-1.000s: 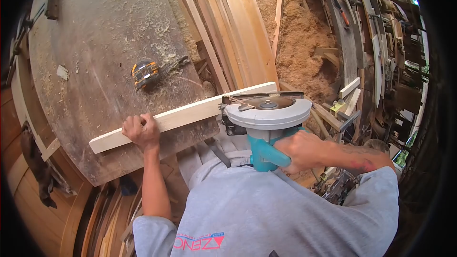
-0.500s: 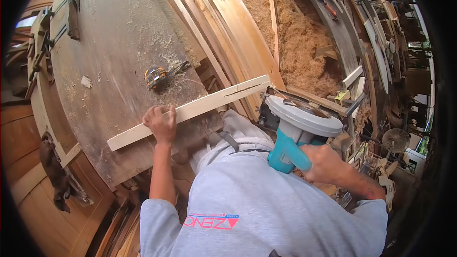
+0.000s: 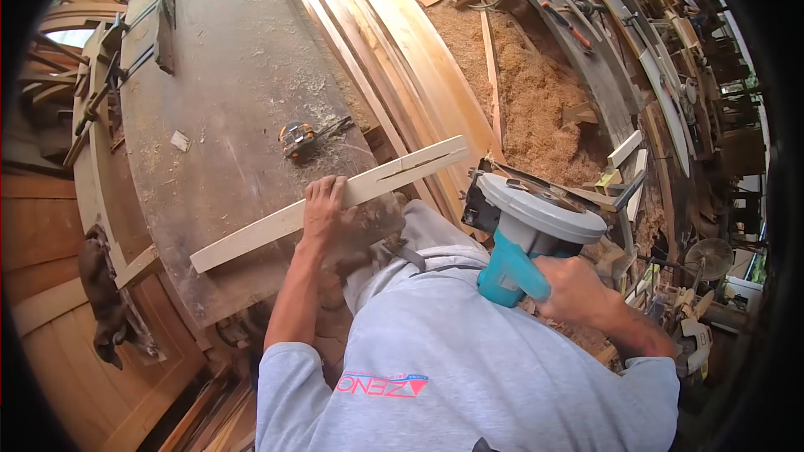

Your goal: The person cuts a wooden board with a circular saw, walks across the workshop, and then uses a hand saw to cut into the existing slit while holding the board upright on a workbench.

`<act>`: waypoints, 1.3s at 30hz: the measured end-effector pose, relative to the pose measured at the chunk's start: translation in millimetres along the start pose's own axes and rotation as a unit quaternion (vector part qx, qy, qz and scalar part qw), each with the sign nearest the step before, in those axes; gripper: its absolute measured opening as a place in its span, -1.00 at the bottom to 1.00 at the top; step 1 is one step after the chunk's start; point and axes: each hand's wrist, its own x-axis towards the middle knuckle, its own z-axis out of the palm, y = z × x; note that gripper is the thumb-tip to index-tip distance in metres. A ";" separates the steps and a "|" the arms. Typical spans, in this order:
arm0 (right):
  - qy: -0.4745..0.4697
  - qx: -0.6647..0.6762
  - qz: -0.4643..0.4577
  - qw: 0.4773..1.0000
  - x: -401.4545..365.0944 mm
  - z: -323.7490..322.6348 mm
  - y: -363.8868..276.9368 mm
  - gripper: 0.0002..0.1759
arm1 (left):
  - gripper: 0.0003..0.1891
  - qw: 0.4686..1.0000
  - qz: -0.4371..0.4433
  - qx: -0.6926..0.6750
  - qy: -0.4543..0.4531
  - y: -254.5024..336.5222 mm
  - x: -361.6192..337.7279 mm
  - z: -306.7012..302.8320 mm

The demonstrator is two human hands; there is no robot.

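A pale wooden strip (image 3: pixel 260 230) lies slantwise over the near end of the workbench, its right end jutting past the bench edge. A dark split runs along that right end. My left hand (image 3: pixel 325 208) is closed over the strip near its middle, fingers curled across the top. In my right hand (image 3: pixel 572 289) is the teal handle of a circular saw (image 3: pixel 511 264), held at my right side. The saw's grey guard faces up and its base plate sits just right of the strip's split end, apart from it. A tape measure (image 3: pixel 296 140) rests beyond the strip.
Sawdust is scattered on the workbench (image 3: pixel 218 75). Long planks (image 3: pixel 419 59) lie along its right side, with a heap of shavings (image 3: pixel 536 75) beyond. Clamps (image 3: pixel 113 75) grip the far left edge. A fan (image 3: pixel 708 259) and wood scraps stand at right.
My left hand has slid rightward along the strip towards its middle. The view has shifted slightly; the saw stays in my right hand beside the strip's end.
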 end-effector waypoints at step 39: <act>0.151 -0.015 0.195 0.969 -53.2 159.2 -221.6 -0.84 | -0.54 0.800 -0.129 -0.381 -0.446 -177.8 16.1 -106.4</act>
